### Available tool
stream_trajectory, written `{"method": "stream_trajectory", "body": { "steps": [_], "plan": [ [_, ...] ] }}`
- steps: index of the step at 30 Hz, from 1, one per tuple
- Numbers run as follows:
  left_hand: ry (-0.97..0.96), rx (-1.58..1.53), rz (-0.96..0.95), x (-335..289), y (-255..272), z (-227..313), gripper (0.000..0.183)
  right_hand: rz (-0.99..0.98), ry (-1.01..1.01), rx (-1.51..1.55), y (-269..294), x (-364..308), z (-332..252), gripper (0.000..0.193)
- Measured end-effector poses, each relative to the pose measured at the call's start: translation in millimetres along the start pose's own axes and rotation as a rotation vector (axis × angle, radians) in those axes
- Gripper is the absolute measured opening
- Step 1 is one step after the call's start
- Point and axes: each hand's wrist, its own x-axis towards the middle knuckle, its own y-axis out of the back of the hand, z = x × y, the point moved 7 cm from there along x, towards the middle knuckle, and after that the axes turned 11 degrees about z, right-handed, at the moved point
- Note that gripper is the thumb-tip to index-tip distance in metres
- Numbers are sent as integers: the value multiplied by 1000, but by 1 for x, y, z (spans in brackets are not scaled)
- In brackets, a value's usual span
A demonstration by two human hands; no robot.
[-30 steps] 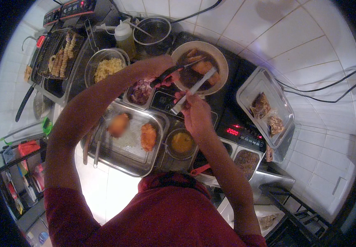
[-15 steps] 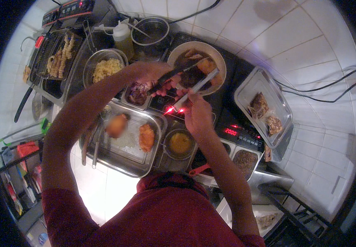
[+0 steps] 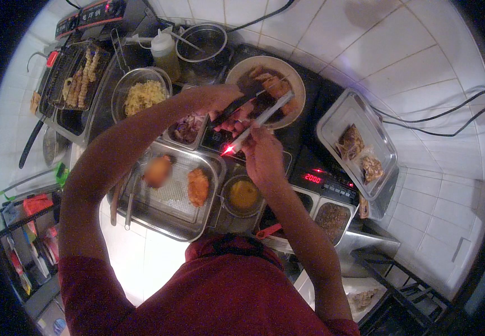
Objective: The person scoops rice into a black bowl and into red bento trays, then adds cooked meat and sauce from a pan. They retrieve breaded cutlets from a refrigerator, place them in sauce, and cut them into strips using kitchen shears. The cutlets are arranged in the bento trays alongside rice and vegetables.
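Comprising two hands at a round pale pan (image 3: 265,59) of dark liquid. Left hand (image 3: 235,120): fingers closed around a black-handled tool (image 3: 232,110), pointed over the pan. Right hand (image 3: 263,155): clamped on a long silver utensil (image 3: 271,112), its far end over the brown food pieces (image 3: 277,86) in the pan; contact with them cannot be told. Left of the right forearm: one bowl of yellow liquid (image 3: 243,194). Beside the bowl: one rectangular metal tray (image 3: 169,214), holding two orange-brown pieces (image 3: 198,188), set apart. Beyond the left forearm: one strainer of pale yellow food (image 3: 143,98); one squeeze bottle (image 3: 165,53), upright.
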Motion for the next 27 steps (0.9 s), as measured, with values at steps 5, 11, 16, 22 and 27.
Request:
{"method": "stream_trajectory", "body": {
  "steps": [5, 11, 16, 22, 27],
  "plan": [
    [-135, 98, -32, -5, 0, 6, 24, 34, 342, -614, 3, 6, -6, 21],
    [-163, 179, 28, -2, 3, 9, 28, 29, 389, -687, 19, 18, 4, 21],
    [-120, 22, 107, 2, 12, 0, 29, 23, 420, -721, 26, 27, 8, 21],
    [-345, 295, 65, 11, 19, 0, 23, 119, 121, -408, 13, 9, 0, 23],
    [-466, 212, -94, 10, 18, 1, 21, 112, -1, -303, -3, -1, -6, 24]
  ]
}}
